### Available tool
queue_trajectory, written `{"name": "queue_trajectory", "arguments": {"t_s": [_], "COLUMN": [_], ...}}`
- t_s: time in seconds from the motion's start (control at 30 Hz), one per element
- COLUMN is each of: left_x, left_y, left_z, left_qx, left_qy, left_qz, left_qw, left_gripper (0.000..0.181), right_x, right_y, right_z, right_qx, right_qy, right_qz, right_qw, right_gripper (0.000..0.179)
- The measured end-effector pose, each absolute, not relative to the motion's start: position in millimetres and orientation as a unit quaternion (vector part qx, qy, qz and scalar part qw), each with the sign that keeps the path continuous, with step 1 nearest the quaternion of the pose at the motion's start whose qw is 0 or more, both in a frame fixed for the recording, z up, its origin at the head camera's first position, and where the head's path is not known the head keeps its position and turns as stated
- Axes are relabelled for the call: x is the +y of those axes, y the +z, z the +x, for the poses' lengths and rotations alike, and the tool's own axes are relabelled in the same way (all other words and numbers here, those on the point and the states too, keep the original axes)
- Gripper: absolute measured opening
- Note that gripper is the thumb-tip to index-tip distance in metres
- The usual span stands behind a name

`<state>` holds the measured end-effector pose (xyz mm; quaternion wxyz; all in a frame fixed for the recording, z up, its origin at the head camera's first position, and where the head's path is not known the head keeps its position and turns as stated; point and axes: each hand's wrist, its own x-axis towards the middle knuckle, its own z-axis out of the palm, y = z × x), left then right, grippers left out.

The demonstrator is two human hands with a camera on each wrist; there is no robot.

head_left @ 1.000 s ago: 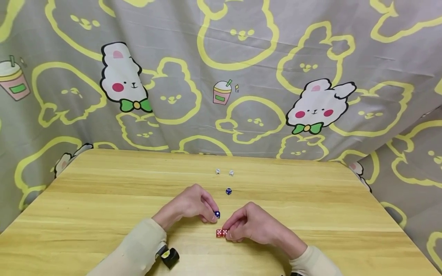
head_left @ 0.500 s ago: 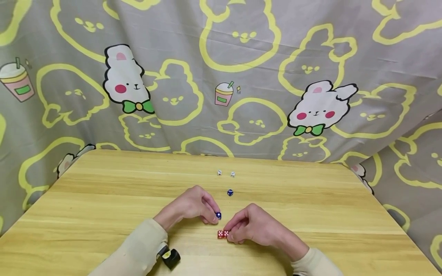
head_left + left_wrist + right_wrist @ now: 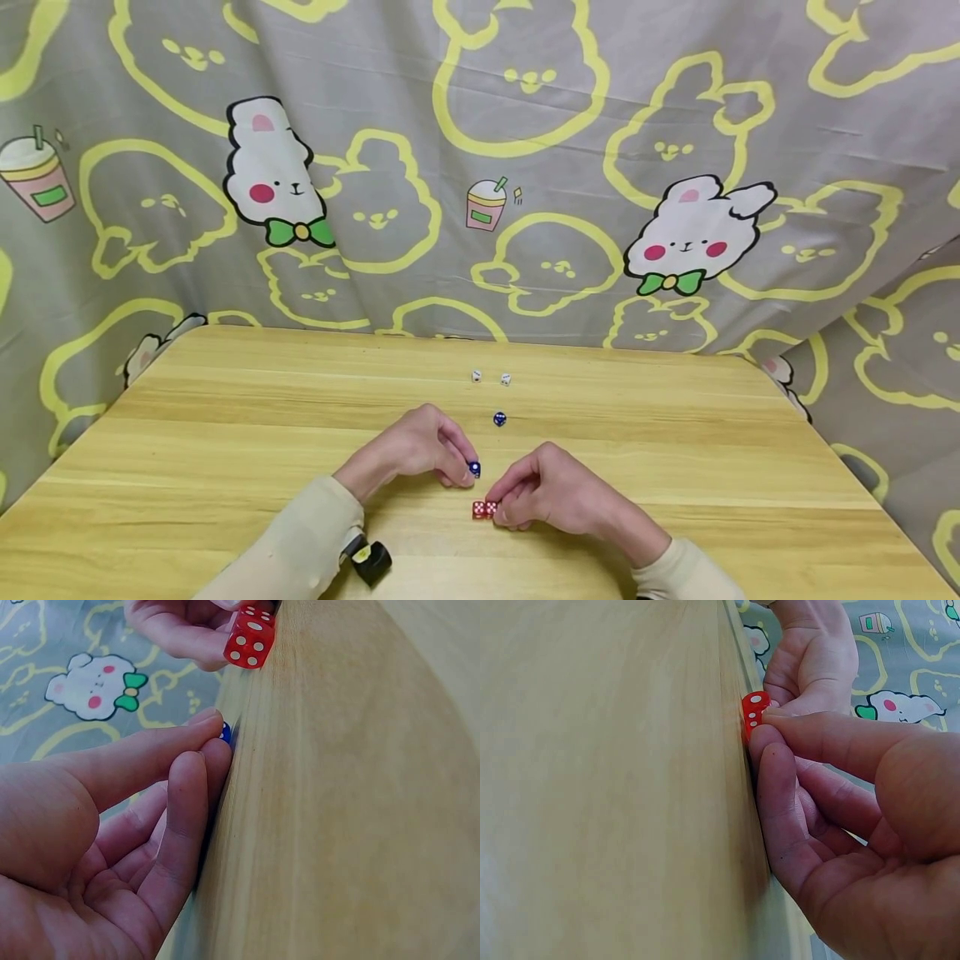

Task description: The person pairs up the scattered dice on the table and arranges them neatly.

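Note:
Between thumb and fingertips my left hand (image 3: pixel 423 444) pinches a blue die (image 3: pixel 475 469) low over the wooden table. In the left wrist view only a sliver of this blue die (image 3: pixel 226 733) shows past the fingers. My right hand (image 3: pixel 555 492) pinches the right one of two red dice, which sit side by side with five white dots on top. The left red die (image 3: pixel 478 509) is against the right red die (image 3: pixel 491 508), whose right side is hidden by the fingers. Farther back, a second blue die (image 3: pixel 500 419) rests on the table, untouched.
Two white dice, a left white die (image 3: pixel 476 377) and a right white die (image 3: pixel 506 379), lie apart near the far edge of the table (image 3: pixel 247 400). A grey patterned curtain (image 3: pixel 420 167) hangs behind the table and along its sides.
The view shifted slightly between the first two frames. Both hands and all the dice keep the same places relative to the table.

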<state>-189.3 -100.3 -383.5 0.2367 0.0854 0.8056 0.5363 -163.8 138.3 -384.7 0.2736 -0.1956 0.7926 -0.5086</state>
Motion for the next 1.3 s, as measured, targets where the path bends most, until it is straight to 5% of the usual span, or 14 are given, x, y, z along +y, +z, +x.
{"name": "queue_trajectory", "arguments": {"t_s": [1.3], "left_x": [-99.9], "left_y": [-383.0], "left_z": [-190.2], "left_qx": [0.807], "left_qy": [0.533], "left_qz": [0.083], "left_qw": [0.241], "left_gripper": [0.019], "right_x": [138.6], "right_y": [-385.0], "right_z": [-163.8], "right_qx": [0.785], "right_qy": [-0.518], "right_qz": [-0.192], "right_qw": [0.280], "right_gripper": [0.013]}}
